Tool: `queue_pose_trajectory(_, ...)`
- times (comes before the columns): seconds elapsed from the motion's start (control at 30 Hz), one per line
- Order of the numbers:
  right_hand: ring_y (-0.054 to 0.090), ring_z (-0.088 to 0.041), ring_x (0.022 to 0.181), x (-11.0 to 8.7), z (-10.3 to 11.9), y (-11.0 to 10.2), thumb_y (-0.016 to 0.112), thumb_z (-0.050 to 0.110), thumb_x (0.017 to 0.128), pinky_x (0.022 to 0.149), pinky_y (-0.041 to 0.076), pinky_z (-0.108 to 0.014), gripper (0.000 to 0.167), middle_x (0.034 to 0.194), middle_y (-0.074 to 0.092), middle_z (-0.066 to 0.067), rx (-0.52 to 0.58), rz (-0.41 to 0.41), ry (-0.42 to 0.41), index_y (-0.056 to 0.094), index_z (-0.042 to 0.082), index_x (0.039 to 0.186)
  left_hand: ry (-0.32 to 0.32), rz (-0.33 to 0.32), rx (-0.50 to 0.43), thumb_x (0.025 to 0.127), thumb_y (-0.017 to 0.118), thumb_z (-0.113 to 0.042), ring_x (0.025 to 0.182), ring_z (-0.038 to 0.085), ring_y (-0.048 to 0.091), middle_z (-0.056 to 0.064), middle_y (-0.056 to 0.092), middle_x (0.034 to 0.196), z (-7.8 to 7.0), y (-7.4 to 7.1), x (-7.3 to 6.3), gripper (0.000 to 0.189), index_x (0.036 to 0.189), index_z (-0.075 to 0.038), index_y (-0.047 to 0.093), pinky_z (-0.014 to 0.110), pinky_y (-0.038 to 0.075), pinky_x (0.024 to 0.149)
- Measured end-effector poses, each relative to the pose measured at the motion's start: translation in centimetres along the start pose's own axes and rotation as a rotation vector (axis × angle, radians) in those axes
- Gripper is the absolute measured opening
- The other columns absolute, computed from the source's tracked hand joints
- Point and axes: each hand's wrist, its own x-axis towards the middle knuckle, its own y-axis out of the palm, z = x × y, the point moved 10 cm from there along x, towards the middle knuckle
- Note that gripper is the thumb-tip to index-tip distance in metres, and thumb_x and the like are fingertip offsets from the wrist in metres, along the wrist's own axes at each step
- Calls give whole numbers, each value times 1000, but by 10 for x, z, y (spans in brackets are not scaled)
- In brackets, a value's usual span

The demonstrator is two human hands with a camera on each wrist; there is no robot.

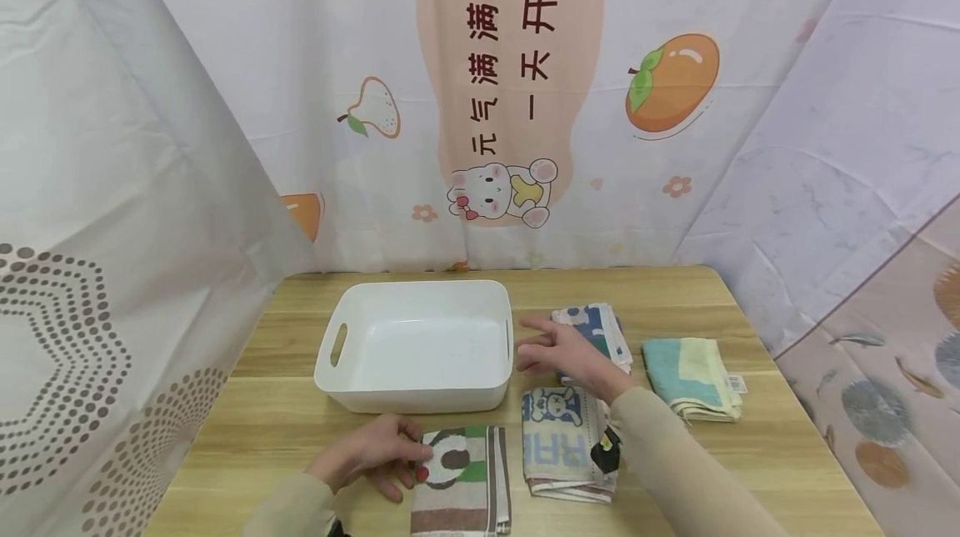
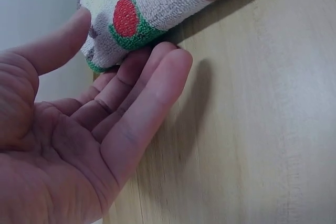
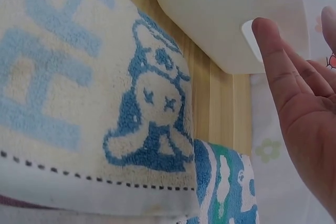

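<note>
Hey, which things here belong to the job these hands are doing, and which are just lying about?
Likely the job:
brown-striped towel, by the left hand
white bin, by the right hand
blue towel, bear towel and teal towel, probably, being folded too

Apparently just surroundings:
printed curtain behind
wooden table underneath

The left arm (image 1: 291, 508), sleeved in beige, lies nearer the body; the right arm (image 1: 686, 462), sleeved alike, is stretched farther forward and slants inward; the left hand (image 1: 378, 451) points rightward, fingers gently bent, thumb parted from them; the right hand (image 1: 562, 351) looks relaxed to me, fingers loosely extended leftward, thumb standing apart.
</note>
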Motion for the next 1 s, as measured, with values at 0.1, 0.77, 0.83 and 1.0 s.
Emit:
queue_pose_trajectory(0.1,70,-34,105,2,-1,2,69,28,100,95,55,-42,69,116,72,-12,5,2,-2,35,13,158,-6,-11,16,94,75,-24,65,19,69,16,73,82,-1,0,0,27,100,0,62,37,61,56)
queue_pose_trajectory(0.77,67,-44,106,7,-8,13,72,28,98,91,56,-46,62,109,74,-13,69,37,14,47,8,152,-61,-54,40,95,75,-24,58,14,66,14,74,76,0,-2,5,24,87,-5,62,34,60,54)
queue_pose_trajectory(0.83,66,-45,106,7,-8,14,71,27,99,92,56,-47,61,109,74,-13,74,37,20,47,9,152,-68,-61,46,94,75,-24,58,14,66,13,73,76,0,-3,6,24,87,-5,62,34,60,54)
queue_pose_trajectory(1.0,66,-44,106,8,-9,14,71,27,99,91,56,-49,61,110,74,-13,67,38,39,47,8,151,-82,-74,58,93,76,-22,56,14,65,12,72,73,0,-4,7,22,93,-4,61,33,59,53)
